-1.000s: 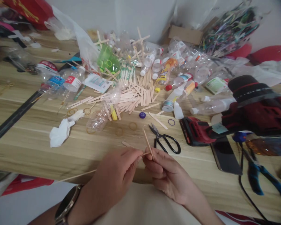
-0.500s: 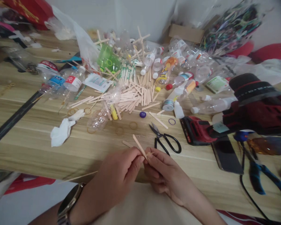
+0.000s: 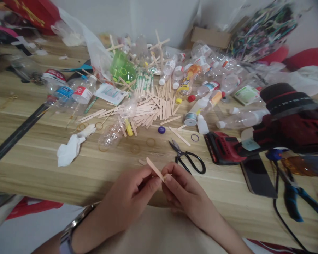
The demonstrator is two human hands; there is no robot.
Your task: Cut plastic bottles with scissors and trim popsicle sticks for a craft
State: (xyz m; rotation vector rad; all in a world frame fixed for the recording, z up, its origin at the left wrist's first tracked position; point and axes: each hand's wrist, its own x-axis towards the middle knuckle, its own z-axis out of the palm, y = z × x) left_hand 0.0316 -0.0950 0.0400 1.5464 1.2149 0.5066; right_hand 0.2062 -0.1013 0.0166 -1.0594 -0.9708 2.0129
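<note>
Both hands meet low in the middle, over the table's front edge. My left hand [image 3: 131, 192], with a watch on its wrist, pinches a flat wooden stick [image 3: 154, 168] between thumb and forefinger. My right hand [image 3: 184, 190] has its thumb and fingertips closed on the lower end of the same stick. The stick slants up to the left. Part of another stick [image 3: 142, 162] shows just beyond my left fingers. Black-handled scissors [image 3: 186, 155] lie beyond my right hand, blades partly apart.
Loose wooden sticks [image 3: 148, 113] are piled at the centre, with plastic bottles [image 3: 206, 88] behind and to the right. A red and black power tool [image 3: 286, 123], a phone [image 3: 258, 176] and blue-handled pliers [image 3: 294, 195] lie right. White tissue [image 3: 70, 150] lies left.
The held stick has tipped further left and sits slightly lower. My left hand has shifted a little left and its fingers have moved. The thin strip seen behind my left wrist no longer shows.
</note>
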